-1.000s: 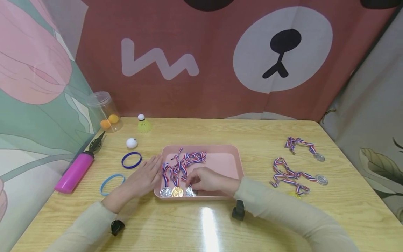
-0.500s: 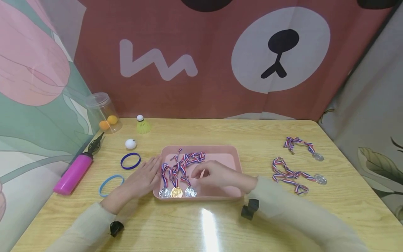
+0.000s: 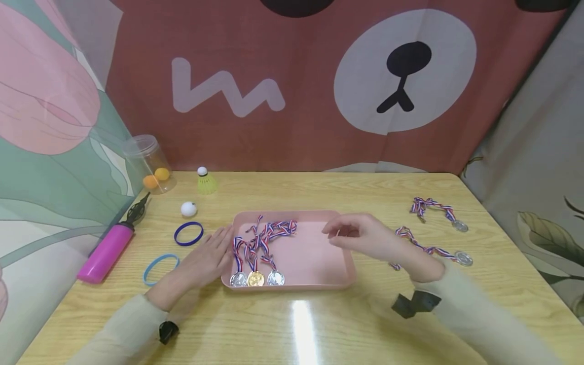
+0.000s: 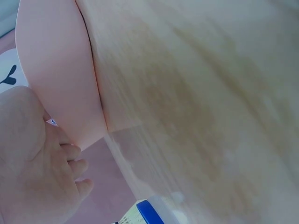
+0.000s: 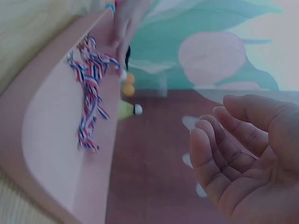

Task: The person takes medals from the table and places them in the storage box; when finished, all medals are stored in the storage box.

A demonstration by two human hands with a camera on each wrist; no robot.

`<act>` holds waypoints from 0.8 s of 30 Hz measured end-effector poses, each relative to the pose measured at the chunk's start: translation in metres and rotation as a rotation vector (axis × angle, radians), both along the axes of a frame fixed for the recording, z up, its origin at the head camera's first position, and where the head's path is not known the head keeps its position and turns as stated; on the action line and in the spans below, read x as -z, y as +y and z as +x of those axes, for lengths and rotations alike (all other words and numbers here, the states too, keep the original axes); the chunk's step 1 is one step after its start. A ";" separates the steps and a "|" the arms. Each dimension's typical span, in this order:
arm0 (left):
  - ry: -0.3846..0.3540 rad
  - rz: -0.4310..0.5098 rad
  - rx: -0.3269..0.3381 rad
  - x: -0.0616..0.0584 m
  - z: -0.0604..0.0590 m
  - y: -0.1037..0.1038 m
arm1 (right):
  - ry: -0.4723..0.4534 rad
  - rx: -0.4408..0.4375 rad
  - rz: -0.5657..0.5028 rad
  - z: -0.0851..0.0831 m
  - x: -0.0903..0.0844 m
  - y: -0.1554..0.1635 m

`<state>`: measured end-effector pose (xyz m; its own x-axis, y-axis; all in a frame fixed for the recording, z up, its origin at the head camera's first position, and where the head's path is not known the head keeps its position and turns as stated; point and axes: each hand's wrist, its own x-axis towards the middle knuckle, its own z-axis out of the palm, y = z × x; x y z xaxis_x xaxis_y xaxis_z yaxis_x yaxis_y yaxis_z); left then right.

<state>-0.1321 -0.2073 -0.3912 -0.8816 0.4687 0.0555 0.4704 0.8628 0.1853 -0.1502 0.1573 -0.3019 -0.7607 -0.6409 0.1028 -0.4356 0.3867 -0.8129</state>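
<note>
Resting flat at the left rim of a pink rectangular tray (image 3: 315,258), the left hand (image 3: 207,259) is unladen; the loosely curved, empty right hand (image 3: 367,234) is positioned nearer to, and left of, the round silver-coloured medal (image 3: 463,258) at near right, its striped ribbon (image 3: 437,250) stretched far-left.

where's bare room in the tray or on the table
In the pink tray: right part, between the ribbons and right wall, near the right hand. On the table: behind the tray, between the shuttlecock and the rear silver medal. Crowded: the tray's left side, with three medals, and the table's left, with two blue bands, the white ball and pink pump.
</note>
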 end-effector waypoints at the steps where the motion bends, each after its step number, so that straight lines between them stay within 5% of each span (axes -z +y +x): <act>1: 0.001 -0.001 -0.001 0.000 0.000 0.000 | 0.009 0.020 -0.002 0.001 -0.001 0.007; 9: 0.010 0.002 0.000 0.000 0.001 0.000 | 0.070 0.218 0.008 0.013 -0.002 0.069; 15: 0.018 -0.001 0.006 0.001 0.000 0.000 | 0.068 0.267 0.100 0.021 0.014 0.112; 24: 0.016 0.003 0.011 0.000 0.001 0.000 | -0.104 0.262 0.234 0.033 0.054 0.158</act>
